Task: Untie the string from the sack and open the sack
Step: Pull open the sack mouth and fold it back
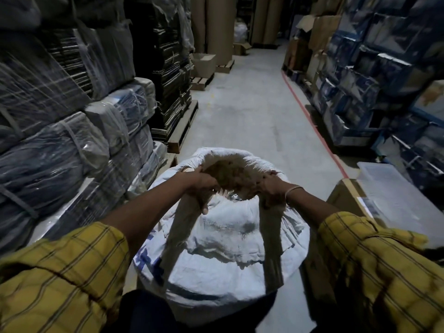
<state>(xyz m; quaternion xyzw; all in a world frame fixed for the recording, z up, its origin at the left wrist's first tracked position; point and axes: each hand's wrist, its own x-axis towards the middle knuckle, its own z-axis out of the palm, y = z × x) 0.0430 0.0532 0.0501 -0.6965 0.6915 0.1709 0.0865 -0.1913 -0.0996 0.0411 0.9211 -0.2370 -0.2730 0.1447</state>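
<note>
Standing in the lower middle of the frame on the grey floor (pixel 252 111), the white woven sack (pixel 230 239) has its mouth spread open. The left hand (pixel 204 186) grips the left side of the mouth's rim, fingers closed on the fabric; the right hand (pixel 274 188), with a bangle (pixel 292 192) at its wrist, clutches the right side. Wrapped bundles (pixel 60 145) fill the left; a cardboard box (pixel 346 200) sits at right.
</note>
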